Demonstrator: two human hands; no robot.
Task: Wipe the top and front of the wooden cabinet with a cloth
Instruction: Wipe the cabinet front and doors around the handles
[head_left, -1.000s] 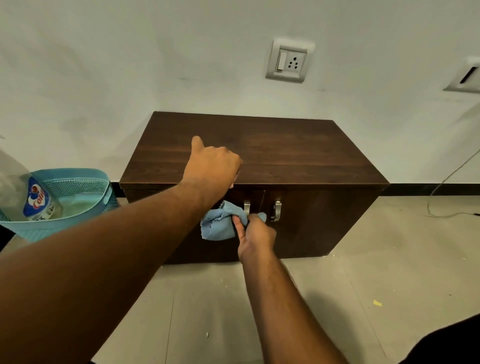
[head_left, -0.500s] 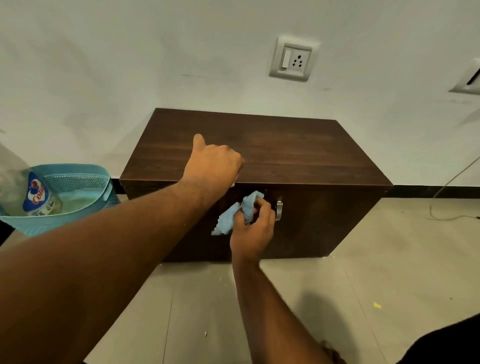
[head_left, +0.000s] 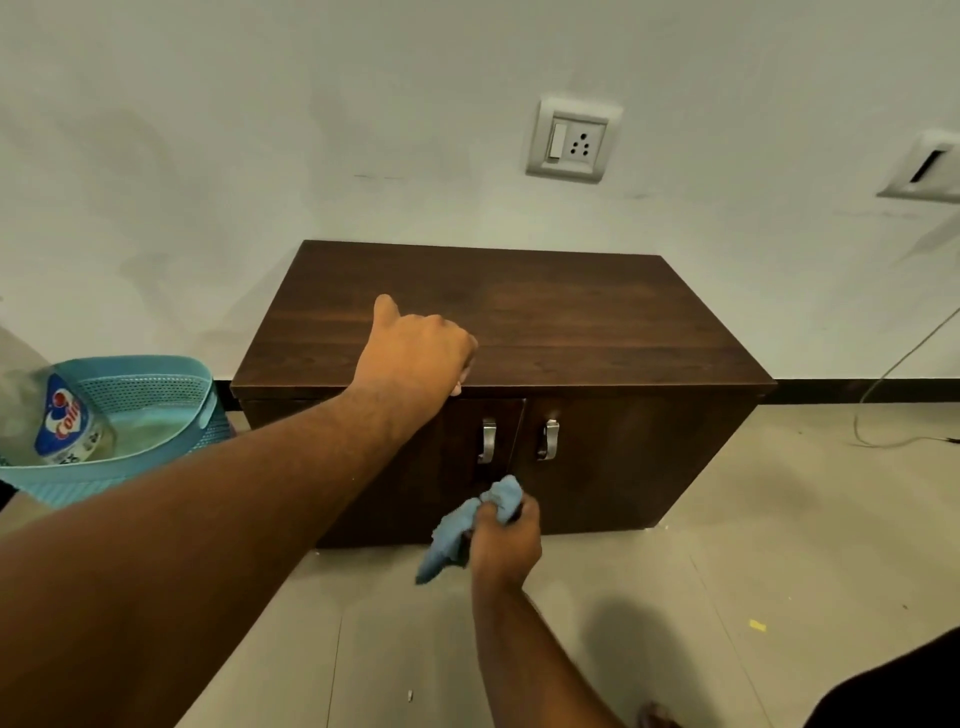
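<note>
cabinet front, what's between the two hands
In the head view, the left door's metal handle and bare dark wood of the cabinet lie between the left hand on the top edge and the right hand holding the blue cloth.

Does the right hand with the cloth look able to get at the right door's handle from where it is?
Probably yes. The right hand, holding the blue cloth, sits low on the cabinet front, just below the two handles. Nothing lies between it and the right handle; the left hand rests on the top edge, clear.
</note>
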